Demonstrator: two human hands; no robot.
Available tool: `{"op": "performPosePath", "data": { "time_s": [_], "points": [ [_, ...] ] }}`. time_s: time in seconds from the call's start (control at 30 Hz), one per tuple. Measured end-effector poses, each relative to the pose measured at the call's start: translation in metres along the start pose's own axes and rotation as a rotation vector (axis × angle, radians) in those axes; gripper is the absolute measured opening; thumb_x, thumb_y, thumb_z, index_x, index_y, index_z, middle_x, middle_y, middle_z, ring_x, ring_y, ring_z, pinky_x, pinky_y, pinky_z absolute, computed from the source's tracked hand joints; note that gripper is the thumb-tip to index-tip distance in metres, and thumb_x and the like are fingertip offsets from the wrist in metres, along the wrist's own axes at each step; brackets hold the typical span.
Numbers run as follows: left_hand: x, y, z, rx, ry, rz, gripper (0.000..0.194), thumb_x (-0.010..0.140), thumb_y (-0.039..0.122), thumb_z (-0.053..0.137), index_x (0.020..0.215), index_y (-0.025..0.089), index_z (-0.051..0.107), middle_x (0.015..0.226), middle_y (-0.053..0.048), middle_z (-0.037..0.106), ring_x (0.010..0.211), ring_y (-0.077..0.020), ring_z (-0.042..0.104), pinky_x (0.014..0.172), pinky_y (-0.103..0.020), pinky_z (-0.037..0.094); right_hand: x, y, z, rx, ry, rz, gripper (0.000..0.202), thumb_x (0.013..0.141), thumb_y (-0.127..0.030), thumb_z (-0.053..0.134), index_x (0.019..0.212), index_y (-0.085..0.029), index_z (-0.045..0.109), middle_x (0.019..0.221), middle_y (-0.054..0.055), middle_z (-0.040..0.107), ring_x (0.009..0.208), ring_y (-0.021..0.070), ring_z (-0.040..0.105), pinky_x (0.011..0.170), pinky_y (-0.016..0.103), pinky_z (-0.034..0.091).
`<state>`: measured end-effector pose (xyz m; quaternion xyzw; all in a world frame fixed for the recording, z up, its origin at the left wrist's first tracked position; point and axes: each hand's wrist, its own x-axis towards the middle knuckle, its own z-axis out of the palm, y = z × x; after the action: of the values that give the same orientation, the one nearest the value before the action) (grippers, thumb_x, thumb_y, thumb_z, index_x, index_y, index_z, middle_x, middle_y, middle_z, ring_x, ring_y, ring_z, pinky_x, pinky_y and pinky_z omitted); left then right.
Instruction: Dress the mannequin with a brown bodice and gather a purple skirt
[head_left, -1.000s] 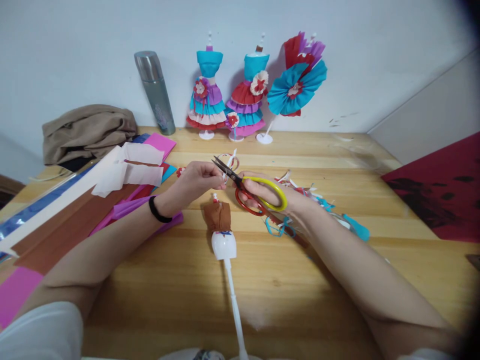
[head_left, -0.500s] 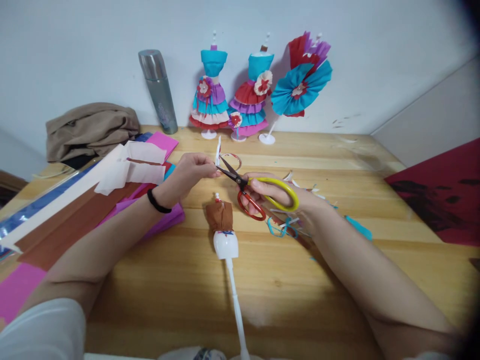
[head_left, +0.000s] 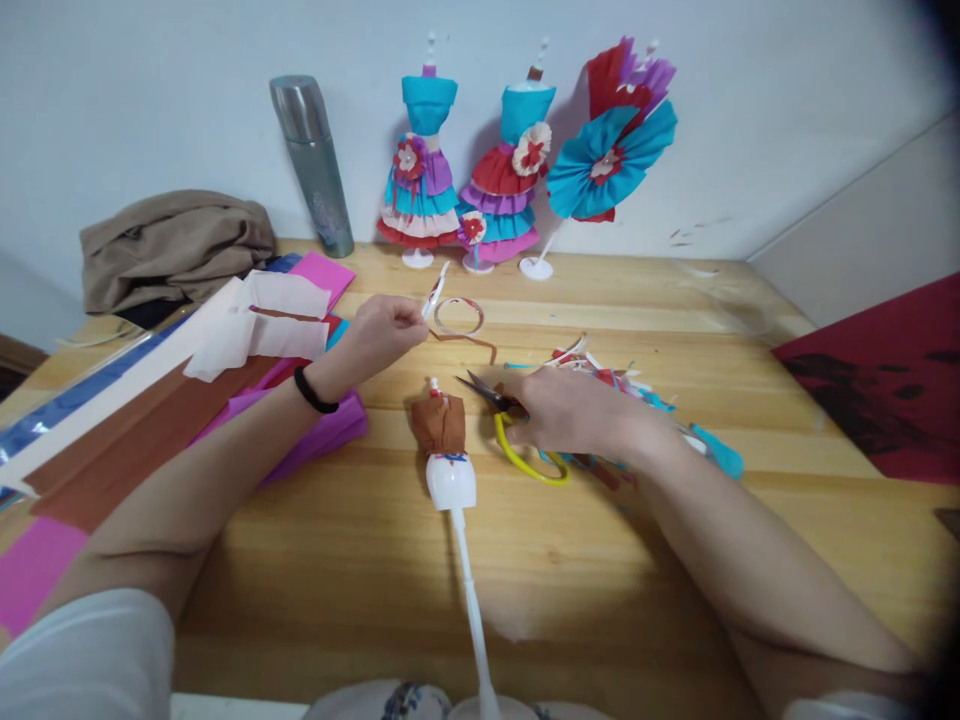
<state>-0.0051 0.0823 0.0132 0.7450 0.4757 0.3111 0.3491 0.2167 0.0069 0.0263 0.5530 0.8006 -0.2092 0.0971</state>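
Observation:
My left hand (head_left: 388, 328) is closed in a pinch on a narrow white strip (head_left: 435, 291), which sticks up above the fingertips. My right hand (head_left: 574, 408) is low over the table, closed on a pair of scissors (head_left: 493, 397); the yellow handle loop shows below it, while the red one is hidden. The blades point left, slightly parted. Between my hands lies a white mini mannequin (head_left: 451, 483) on its long stand, its chest wrapped in brown crepe paper (head_left: 439, 425). A thin tape ring (head_left: 459, 317) lies just beyond my left fingertips.
Paper scraps (head_left: 592, 370) are heaped around my right hand. Folded crepe paper sheets (head_left: 135, 440) cover the left side. At the back stand a thermos (head_left: 313, 165), two mannequins in ruffled paper dresses (head_left: 424, 190) (head_left: 510, 190) and one with a large blue paper fan (head_left: 611, 165).
My right hand has moved the scissors down and right, away from my left hand, and turned palm down. My left hand keeps the white strip, which now leans more to the right.

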Motion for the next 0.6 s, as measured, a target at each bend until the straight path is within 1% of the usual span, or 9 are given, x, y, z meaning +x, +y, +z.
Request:
{"op": "performPosePath", "data": {
  "time_s": [0.03,0.1,0.17,0.23,0.37,0.43,0.53,0.6],
  "points": [
    [0.001,-0.002,0.0,0.027,0.001,0.007,0.016,0.073,0.018,0.063,0.058,0.016,0.059,0.054,0.002,0.049,0.058,-0.0119,0.041,0.057,-0.027,0.029,0.0,-0.004,-0.001,-0.084,-0.039,0.016,0.027,0.074,-0.023,0.058,0.097,-0.016,0.068,0.083,0.017,0.072,0.077,0.0332,0.068,0.06,0.034,0.038],
    [0.004,-0.006,-0.001,0.153,0.012,0.032,0.017,0.073,0.016,0.06,0.056,0.016,0.057,0.054,0.001,0.049,0.058,-0.0125,0.042,0.06,-0.027,0.031,0.0,-0.009,-0.003,-0.172,-0.072,0.036,0.028,0.077,-0.024,0.055,0.1,-0.014,0.068,0.088,0.019,0.073,0.083,0.035,0.07,0.06,0.034,0.039],
    [0.007,-0.011,0.0,0.332,0.021,0.058,0.018,0.072,0.013,0.055,0.055,0.017,0.054,0.056,0.0,0.05,0.06,-0.0138,0.043,0.065,-0.028,0.033,-0.001,-0.012,-0.006,-0.2,-0.066,0.041,0.03,0.078,-0.024,0.054,0.104,-0.015,0.067,0.09,0.018,0.074,0.085,0.0349,0.07,0.059,0.033,0.038],
    [0.009,-0.017,0.002,0.465,-0.001,0.076,0.018,0.071,0.012,0.052,0.053,0.017,0.051,0.06,-0.002,0.052,0.063,-0.0152,0.045,0.067,-0.029,0.035,-0.003,-0.014,-0.008,-0.22,-0.06,0.039,0.032,0.078,-0.024,0.053,0.105,-0.015,0.067,0.091,0.018,0.074,0.086,0.0343,0.071,0.059,0.033,0.038],
    [0.01,-0.023,0.006,0.46,-0.09,0.079,0.015,0.07,0.012,0.051,0.056,0.016,0.055,0.061,-0.003,0.057,0.063,-0.0147,0.048,0.065,-0.027,0.035,-0.005,-0.013,-0.007,-0.245,-0.065,0.044,0.032,0.078,-0.024,0.052,0.105,-0.015,0.067,0.094,0.017,0.075,0.088,0.0335,0.071,0.06,0.033,0.038],
    [0.01,-0.024,0.006,0.439,-0.115,0.073,0.014,0.071,0.013,0.051,0.059,0.015,0.058,0.061,-0.002,0.059,0.062,-0.0139,0.049,0.062,-0.026,0.035,-0.005,-0.014,-0.006,-0.252,-0.064,0.054,0.035,0.078,-0.025,0.054,0.11,-0.016,0.066,0.094,0.016,0.075,0.088,0.0336,0.071,0.061,0.033,0.038],
    [0.008,-0.02,0.004,0.393,-0.13,0.057,0.015,0.073,0.015,0.05,0.063,0.014,0.061,0.059,-0.002,0.06,0.06,-0.013,0.051,0.058,-0.025,0.035,-0.006,-0.015,-0.006,-0.263,-0.066,0.051,0.045,0.079,-0.027,0.058,0.123,-0.017,0.061,0.095,0.015,0.075,0.091,0.0346,0.071,0.062,0.034,0.038],
    [0.006,-0.015,0.001,0.358,-0.134,0.049,0.016,0.075,0.016,0.049,0.065,0.013,0.062,0.058,-0.001,0.06,0.058,-0.0122,0.051,0.056,-0.023,0.035,-0.006,-0.016,-0.007,-0.281,-0.054,0.05,0.047,0.08,-0.03,0.06,0.125,-0.017,0.06,0.095,0.016,0.075,0.091,0.0349,0.071,0.063,0.034,0.038]
  ]
}}
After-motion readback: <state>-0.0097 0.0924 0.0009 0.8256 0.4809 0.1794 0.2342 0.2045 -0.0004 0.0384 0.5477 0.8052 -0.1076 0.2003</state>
